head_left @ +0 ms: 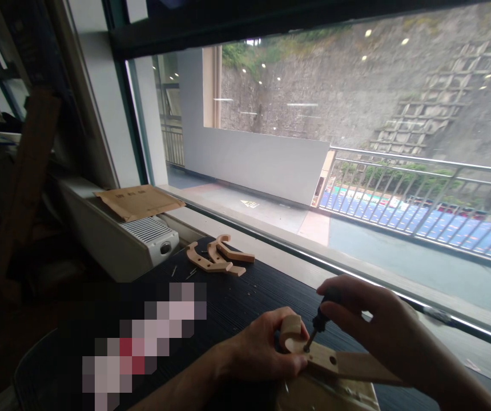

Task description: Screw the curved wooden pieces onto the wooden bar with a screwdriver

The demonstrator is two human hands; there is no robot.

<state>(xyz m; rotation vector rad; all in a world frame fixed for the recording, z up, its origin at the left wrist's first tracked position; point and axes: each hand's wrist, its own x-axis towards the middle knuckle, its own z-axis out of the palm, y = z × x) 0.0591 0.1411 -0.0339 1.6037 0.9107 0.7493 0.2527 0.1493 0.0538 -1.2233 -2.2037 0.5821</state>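
My left hand [262,348] is closed around the curved end of a pale wooden hook [292,332], with the thumb pressed along its near side. My right hand [369,311] grips the dark handle of a small screwdriver [320,323] between thumb and fingers. The screwdriver leans slightly, and its tip meets the wood just beside my left thumb. A dark round hole shows farther right along the piece. Under the hook lies a light wooden strip [363,365], which runs right beneath my right forearm. Below that is a yellowish block [326,394] with a shiny surface.
Several similar curved wooden hooks [209,264] lie on the dark table [249,308], with screws [191,274] beside them. A brown envelope [140,200] rests on a white radiator [143,245] at the left. The window and its sill border the table's far side. Pixelation covers the lower left.
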